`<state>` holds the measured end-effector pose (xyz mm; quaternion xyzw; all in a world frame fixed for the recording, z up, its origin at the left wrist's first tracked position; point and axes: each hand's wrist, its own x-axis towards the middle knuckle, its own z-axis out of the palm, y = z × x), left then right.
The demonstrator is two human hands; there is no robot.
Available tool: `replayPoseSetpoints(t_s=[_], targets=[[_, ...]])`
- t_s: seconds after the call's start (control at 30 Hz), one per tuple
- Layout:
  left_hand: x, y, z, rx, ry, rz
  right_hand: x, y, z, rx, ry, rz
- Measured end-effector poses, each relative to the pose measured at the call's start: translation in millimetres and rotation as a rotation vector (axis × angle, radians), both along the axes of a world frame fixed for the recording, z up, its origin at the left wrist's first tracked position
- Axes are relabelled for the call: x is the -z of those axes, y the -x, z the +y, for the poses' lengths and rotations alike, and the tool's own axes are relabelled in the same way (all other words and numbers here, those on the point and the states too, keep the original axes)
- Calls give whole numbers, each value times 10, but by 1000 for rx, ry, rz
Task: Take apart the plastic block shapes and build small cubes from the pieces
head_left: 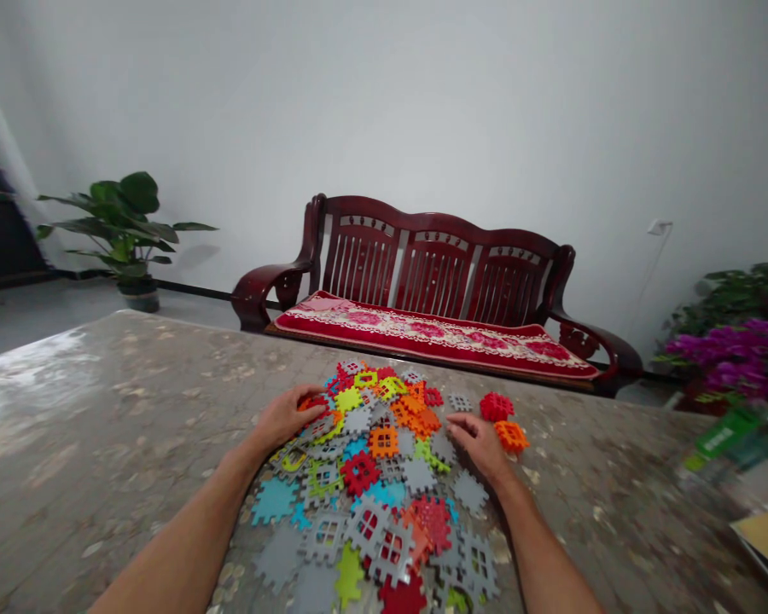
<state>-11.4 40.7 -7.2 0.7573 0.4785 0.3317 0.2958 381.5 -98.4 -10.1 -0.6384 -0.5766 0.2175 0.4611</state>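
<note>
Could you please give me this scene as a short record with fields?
surface: table with a patterned cover
main items: heap of flat interlocking plastic pieces
piece colours: grey, red, orange, yellow-green, blue
left hand: at the heap's left edge
right hand: at the heap's right side
set apart, right: red stack, orange stack
behind table: wooden bench with red patterned cover

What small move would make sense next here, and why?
Probably a short reach by the right hand to the loose orange pieces: they lie close to its fingertips, and an orange cluster and a red cluster sit apart from the pile, suggesting grouping by colour.
</note>
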Motion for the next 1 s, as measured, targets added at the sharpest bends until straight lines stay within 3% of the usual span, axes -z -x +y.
replayPoseSetpoints(t_s=[0.27, 0.53, 0.7, 0.83, 1.0], targets=[[-38, -28, -33, -117, 26, -186, -93, 39, -49, -136, 105, 167], [-98, -46, -58, -212, 57, -314, -86, 21, -46, -149, 100, 163], [-65, -34, -23, -256, 54, -261, -86, 41, -40, -114, 84, 134], [-51, -33, -13, -263, 32, -147, -209, 202, -45, -62, -3, -62], [-139, -62, -85, -215, 22, 17, -462, 598, -60, -241, -145, -445]])
